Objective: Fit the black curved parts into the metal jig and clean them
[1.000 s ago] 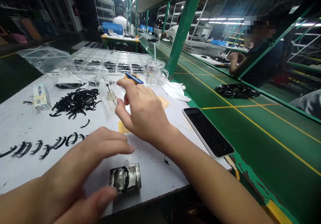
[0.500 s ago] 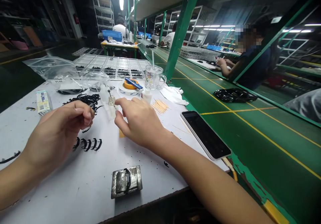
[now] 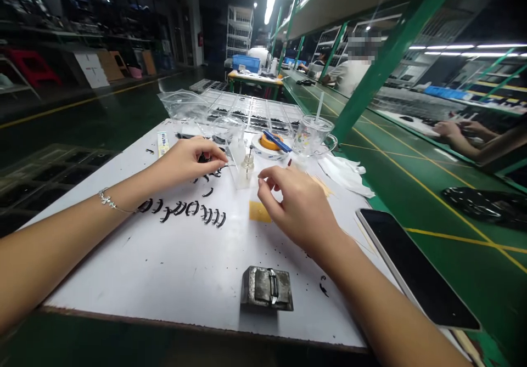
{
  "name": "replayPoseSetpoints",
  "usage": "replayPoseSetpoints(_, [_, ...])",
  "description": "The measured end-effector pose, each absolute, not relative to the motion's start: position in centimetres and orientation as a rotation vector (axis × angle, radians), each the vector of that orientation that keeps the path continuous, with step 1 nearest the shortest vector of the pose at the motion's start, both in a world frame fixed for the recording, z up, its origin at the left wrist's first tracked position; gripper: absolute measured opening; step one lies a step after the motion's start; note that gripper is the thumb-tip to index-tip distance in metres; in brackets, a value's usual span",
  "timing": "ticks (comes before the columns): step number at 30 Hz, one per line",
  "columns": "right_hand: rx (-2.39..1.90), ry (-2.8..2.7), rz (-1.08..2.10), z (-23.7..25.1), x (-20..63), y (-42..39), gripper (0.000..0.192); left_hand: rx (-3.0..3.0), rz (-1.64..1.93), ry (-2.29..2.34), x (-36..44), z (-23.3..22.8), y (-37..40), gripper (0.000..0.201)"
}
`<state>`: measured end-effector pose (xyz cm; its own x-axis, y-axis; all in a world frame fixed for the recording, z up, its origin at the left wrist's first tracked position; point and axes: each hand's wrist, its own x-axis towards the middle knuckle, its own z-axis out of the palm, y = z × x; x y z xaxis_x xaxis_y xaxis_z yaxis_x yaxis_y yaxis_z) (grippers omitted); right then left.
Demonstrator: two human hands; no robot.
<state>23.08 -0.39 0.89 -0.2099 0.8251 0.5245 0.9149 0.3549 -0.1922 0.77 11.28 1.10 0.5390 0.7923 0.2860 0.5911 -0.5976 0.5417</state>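
My left hand (image 3: 191, 158) reaches over the pile of small black plastic parts (image 3: 214, 172), fingers stretched out and thumb apart, with nothing visible in it. My right hand (image 3: 298, 199) hovers right of a small clear bottle (image 3: 247, 170) with a thin dark-tipped rod standing in it. Its fingers are loosely bent, thumb and index apart, holding nothing I can see. Below the fingers lies a yellow square (image 3: 259, 212). Curved black pieces (image 3: 214, 216) lie in a row on the white tabletop. Near the front edge, a metal block (image 3: 263, 287) carries one curved black piece.
A phone (image 3: 415, 263) lies at the right edge. Behind are orange tape (image 3: 269, 141), a glass mug (image 3: 313, 136), white tissue (image 3: 346, 172), and a compartment tray (image 3: 255, 106). Toothpicks lie behind my right hand. A co-worker's hands (image 3: 457, 130) show across the green bench.
The view has swung left. My left hand has reached forward to the black pile and its fingers have opened. My right hand has come away from the rod, which now stands in the bottle.
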Motion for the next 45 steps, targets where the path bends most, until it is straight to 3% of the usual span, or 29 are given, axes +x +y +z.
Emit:
replayPoseSetpoints(3, [-1.457,-1.99,-0.158,1.1,23.0,-0.6,0.019,2.451,0.35,1.056,0.1,1.2,12.0,0.034])
replayPoseSetpoints(7, [-1.391,-1.857,-0.057,1.3,23.2,-0.6,0.013,2.434,0.106,1.02,-0.7,1.3,12.8,0.034])
replayPoseSetpoints(20, [-1.417,-1.801,0.063,1.2,23.0,-0.4,0.013,2.45,-0.055,1.04,0.0,0.5,12.5,0.03])
replayPoseSetpoints(32, [-1.437,-1.734,0.237,1.3,23.0,-0.2,0.013,2.442,0.032,1.095,0.3,0.4,12.4,0.031])
replayPoseSetpoints(38, [-1.269,-1.424,0.726,2.6,23.7,0.2,0.013,2.446,0.112,1.14,0.2,-0.1,12.6,0.035])
replayPoseSetpoints(45, [-1.169,-1.082,0.918,4.3,25.5,0.7,0.015,2.642,0.471,1.136,0.8,0.2,11.6,0.046])
